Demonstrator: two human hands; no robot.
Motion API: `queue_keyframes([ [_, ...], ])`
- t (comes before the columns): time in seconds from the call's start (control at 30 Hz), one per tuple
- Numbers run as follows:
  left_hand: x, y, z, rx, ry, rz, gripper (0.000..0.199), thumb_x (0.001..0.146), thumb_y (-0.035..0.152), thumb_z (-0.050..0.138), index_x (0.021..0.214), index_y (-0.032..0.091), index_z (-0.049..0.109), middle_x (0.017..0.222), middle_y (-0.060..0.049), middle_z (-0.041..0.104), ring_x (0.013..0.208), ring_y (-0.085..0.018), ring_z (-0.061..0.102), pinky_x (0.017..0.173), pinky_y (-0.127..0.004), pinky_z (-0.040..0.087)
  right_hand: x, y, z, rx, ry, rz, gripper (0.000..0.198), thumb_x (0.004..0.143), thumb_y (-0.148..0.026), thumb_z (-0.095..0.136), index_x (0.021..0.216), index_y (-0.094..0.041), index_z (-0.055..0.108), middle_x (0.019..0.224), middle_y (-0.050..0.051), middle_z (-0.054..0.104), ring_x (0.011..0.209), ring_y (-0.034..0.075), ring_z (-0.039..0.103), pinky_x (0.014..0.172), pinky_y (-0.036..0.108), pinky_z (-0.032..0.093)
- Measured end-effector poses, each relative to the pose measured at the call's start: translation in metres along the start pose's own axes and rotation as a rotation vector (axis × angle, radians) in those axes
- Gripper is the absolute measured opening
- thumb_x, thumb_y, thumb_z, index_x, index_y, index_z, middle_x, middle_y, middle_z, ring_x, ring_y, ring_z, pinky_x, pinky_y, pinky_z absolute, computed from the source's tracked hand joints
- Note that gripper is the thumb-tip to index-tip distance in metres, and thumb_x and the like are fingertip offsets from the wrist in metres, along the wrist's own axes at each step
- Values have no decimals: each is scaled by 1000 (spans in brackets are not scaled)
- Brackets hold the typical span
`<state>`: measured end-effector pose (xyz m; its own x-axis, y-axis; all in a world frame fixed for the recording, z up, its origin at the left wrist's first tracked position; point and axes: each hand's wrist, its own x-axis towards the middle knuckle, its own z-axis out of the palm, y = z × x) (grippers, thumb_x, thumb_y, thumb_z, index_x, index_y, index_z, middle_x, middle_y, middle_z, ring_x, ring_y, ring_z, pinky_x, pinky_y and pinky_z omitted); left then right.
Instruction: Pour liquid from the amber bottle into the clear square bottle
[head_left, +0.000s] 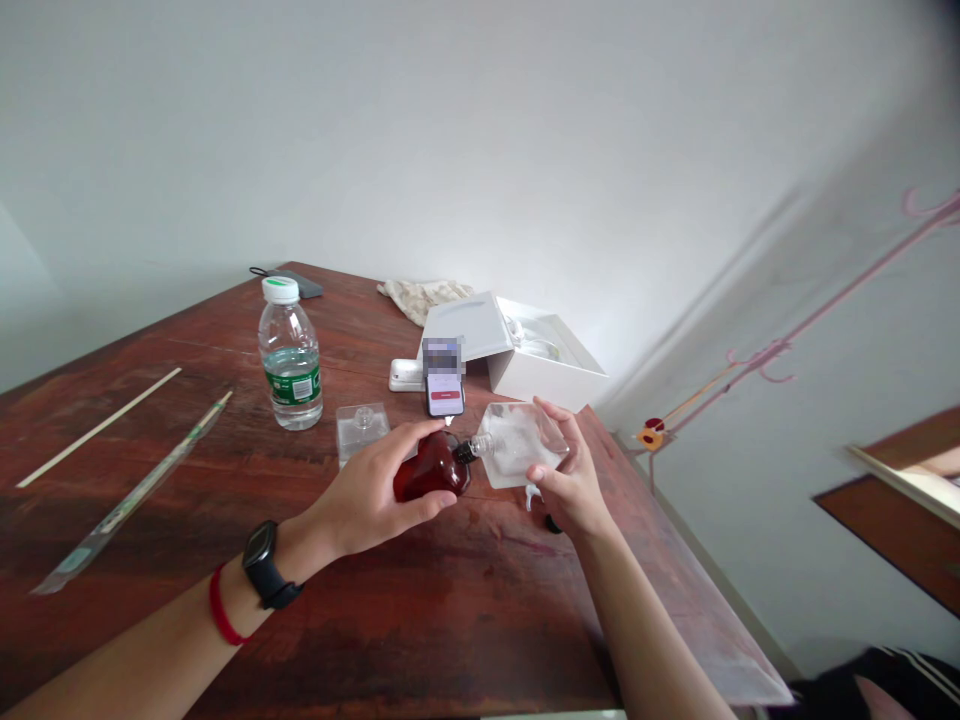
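My left hand [371, 490] is closed around a dark red glass bottle [433, 470], which lies tilted on its side with a black neck [466, 452] pointing right. In my right hand [576, 485] is a clear, square-shouldered glass bottle [519, 448], tipped so that its neck points left. The two necks meet, or nearly so; whether one goes inside the other I cannot tell. Below the clear bottle are a small whitish piece [533, 496] and a small black object [553, 524], partly hidden by my right hand. A clear square object [363, 425] sits left of the red bottle.
Behind my hands stand a lit phone [445, 390], a white case [406, 375] and an open white box [547, 375]. A water bottle [291, 360] is upright to the left, near a wooden stick [101, 425] and wrapped chopsticks [139, 485]. A cloth [426, 297] lies by the wall.
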<state>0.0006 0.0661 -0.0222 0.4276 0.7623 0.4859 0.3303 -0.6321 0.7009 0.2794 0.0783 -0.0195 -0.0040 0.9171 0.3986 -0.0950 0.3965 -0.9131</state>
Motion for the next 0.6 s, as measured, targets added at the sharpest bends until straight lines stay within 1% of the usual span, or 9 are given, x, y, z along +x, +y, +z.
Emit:
queue_keyframes([
  [0.27, 0, 0, 0, 1, -8, -6, 67, 95, 51, 73, 151, 24, 48, 146, -12, 64, 129, -33, 64, 114, -48, 50, 0, -2, 1, 6, 8, 13, 83, 58, -48, 100, 130, -32, 62, 126, 7, 73, 116, 35, 69, 96, 52, 60],
  [0.43, 0, 0, 0, 2, -6, -8, 68, 94, 53, 73, 151, 25, 48, 147, -12, 64, 129, -33, 65, 114, -47, 51, -1, -5, 4, -8, 13, 26, 83, 57, -50, 100, 128, -33, 62, 129, 8, 72, 117, 37, 68, 96, 55, 60],
  [0.6, 0, 1, 0, 10, -4, -1, 67, 94, 51, 74, 151, 25, 48, 146, -10, 65, 128, -32, 66, 112, -44, 52, -1, -5, 5, 13, 24, 9, 83, 56, -48, 101, 127, -31, 64, 130, 8, 71, 119, 35, 68, 97, 48, 58],
])
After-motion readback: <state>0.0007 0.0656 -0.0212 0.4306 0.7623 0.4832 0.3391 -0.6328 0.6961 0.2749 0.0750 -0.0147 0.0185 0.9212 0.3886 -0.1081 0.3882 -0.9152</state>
